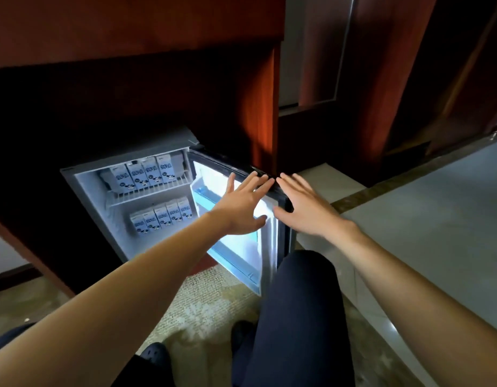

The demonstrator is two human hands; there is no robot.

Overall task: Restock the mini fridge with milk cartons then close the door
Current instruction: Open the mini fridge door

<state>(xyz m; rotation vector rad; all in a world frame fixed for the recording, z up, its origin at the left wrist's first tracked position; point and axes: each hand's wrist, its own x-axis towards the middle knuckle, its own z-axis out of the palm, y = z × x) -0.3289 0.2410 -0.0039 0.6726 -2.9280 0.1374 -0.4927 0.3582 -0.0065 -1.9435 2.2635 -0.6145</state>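
The mini fridge stands open under a dark wooden cabinet, lit from inside. Several blue-and-white milk cartons line its upper wire shelf, and several more stand in a row on the lower level. The fridge door is swung out to the right, its white inner side facing me. My left hand is spread flat in front of the door's inner face, fingertips at its top edge. My right hand lies with straight fingers over the door's dark top outer corner. Neither hand holds anything.
My knee in dark trousers is raised just below the door's lower corner. A dark shoe rests on the patterned carpet. A pale stone ledge runs along the right. The cabinet's wooden side panel rises behind the door.
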